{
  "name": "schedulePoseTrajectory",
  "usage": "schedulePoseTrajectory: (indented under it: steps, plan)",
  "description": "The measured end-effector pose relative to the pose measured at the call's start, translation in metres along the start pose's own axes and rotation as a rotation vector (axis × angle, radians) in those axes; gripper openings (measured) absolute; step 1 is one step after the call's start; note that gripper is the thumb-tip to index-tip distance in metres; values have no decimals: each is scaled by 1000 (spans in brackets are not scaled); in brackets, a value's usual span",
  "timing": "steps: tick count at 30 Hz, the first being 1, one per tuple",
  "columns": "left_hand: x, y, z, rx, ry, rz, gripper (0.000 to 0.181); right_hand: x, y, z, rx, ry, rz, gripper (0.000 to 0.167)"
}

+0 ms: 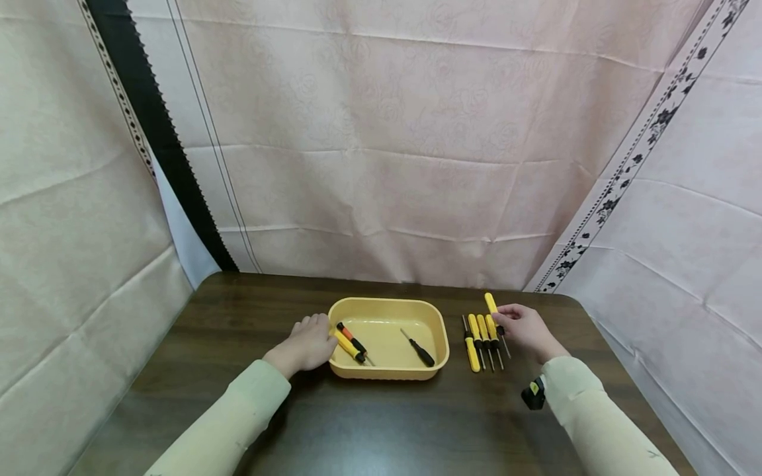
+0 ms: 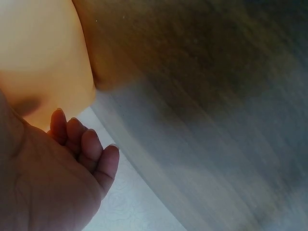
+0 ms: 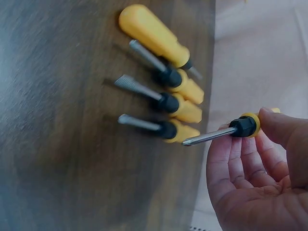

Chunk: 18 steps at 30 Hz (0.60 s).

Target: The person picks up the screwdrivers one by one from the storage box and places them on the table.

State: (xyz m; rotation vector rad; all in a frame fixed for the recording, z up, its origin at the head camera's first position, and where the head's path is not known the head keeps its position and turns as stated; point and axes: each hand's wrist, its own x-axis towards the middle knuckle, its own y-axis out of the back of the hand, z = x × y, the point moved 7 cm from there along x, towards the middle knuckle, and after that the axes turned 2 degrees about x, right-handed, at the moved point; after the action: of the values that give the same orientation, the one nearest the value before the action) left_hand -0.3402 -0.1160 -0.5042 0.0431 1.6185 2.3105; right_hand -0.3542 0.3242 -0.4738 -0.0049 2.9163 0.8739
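My right hand (image 1: 526, 328) pinches a yellow-and-black screwdriver (image 1: 491, 303) between thumb and fingers, just right of several screwdrivers (image 1: 473, 325) laid side by side on the table. In the right wrist view its metal shaft (image 3: 209, 136) points left, away from the hand (image 3: 260, 178). My left hand (image 1: 308, 344) rests at the left rim of a yellow tray (image 1: 387, 374); its fingers (image 2: 90, 147) bend against the tray's outside wall (image 2: 57, 53). Inside the tray lie a yellow screwdriver (image 1: 347, 345), an orange-and-black one (image 1: 351, 336) and a black one (image 1: 421, 353).
A small black object (image 1: 532, 395) is by my right wrist, partly beside the sleeve. The dark wooden table (image 1: 381, 430) has rounded far corners, and pale patterned cloth (image 1: 381, 165) hangs behind it and on both sides.
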Motion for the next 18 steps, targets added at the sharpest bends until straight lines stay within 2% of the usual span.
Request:
schedulePoseTrajectory:
  steps: [7, 11, 15, 18]
  plan:
    - [0, 0, 0, -1, -5, -1, 38, 1, 3, 29, -12, -98, 7, 42]
    - [0, -1, 0, -3, -5, -2, 37, -1, 7, 44, -77, -152, 40, 34]
    - [-2, 0, 1, -2, -5, -1, 38, -3, 9, 50, -127, -167, 45, 31]
    - [-2, 0, 1, -2, -5, 0, 39, -4, 8, 49, -148, -146, 39, 28]
